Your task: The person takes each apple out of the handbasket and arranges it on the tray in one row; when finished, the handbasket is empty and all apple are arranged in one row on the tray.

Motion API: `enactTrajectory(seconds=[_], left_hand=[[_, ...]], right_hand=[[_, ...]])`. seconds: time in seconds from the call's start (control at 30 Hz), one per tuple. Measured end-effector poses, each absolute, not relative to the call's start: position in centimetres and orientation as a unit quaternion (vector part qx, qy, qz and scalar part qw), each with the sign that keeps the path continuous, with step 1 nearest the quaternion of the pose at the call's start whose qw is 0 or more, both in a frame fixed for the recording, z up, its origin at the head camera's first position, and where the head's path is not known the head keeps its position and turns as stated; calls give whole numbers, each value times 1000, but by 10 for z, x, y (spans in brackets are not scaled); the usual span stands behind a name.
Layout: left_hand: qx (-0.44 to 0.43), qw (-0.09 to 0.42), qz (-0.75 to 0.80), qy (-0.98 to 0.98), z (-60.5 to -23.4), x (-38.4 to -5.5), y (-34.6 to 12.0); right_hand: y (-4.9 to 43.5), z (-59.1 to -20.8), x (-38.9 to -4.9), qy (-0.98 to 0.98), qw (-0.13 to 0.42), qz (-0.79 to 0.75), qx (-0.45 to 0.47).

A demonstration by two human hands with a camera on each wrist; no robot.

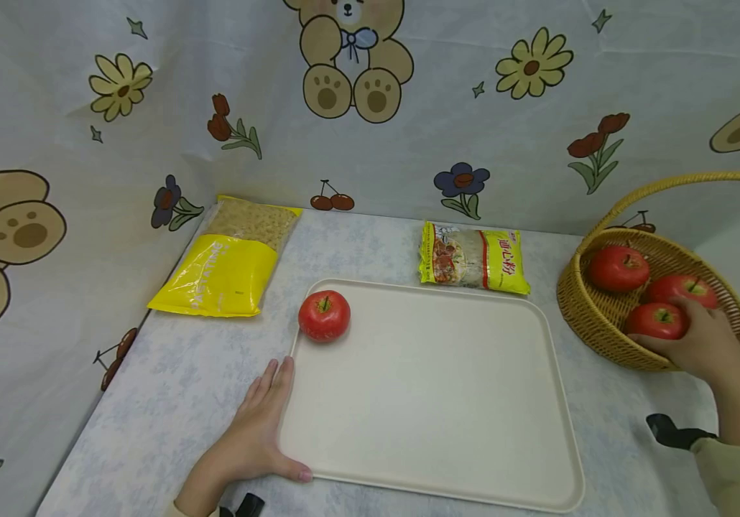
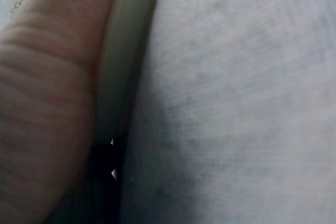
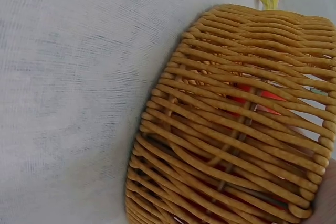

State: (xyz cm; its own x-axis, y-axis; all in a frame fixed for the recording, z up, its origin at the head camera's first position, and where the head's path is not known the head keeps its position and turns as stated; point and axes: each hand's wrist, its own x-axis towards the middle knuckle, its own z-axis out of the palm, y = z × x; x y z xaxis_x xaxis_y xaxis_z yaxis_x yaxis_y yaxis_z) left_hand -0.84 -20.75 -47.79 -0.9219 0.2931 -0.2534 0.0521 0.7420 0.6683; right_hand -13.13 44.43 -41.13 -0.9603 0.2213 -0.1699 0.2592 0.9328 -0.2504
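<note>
My left hand (image 1: pixel 250 427) lies with fingers spread along the left edge of a cream rectangular tray (image 1: pixel 435 402), its thumb at the near rim. A red apple (image 1: pixel 324 316) sits in the tray's far left corner. On the right, my right hand (image 1: pixel 706 341) reaches into a wicker basket (image 1: pixel 593 327) and grips the nearest apple (image 1: pixel 657 321), thumb in front and fingers behind. Two more apples, one at the back (image 1: pixel 618 268) and one on the right (image 1: pixel 682 290), lie in the basket. The right wrist view shows mostly the basket's woven side (image 3: pixel 236 108).
A yellow bag of pasta (image 1: pixel 224 262) lies beyond the tray at the left. Behind the tray's far edge is a smaller yellow noodle packet (image 1: pixel 473 258). The basket's tall handle (image 1: pixel 687 181) arches over it. A printed cloth (image 1: pixel 409 158) hangs behind the table.
</note>
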Motion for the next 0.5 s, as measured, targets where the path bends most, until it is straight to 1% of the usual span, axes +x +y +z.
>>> enactTrajectory(seconds=[0.13, 0.23, 0.5], left_hand=[[96, 171, 351, 915, -477, -8, -207], [95, 173, 352, 915, -477, -8, -207], [95, 177, 352, 914, -478, -8, -207]], right_hand=[[444, -412, -131, 980, 69, -141, 124], [441, -412, -130, 978, 56, -148, 133], [425, -408, -126, 972, -58, -182, 139]])
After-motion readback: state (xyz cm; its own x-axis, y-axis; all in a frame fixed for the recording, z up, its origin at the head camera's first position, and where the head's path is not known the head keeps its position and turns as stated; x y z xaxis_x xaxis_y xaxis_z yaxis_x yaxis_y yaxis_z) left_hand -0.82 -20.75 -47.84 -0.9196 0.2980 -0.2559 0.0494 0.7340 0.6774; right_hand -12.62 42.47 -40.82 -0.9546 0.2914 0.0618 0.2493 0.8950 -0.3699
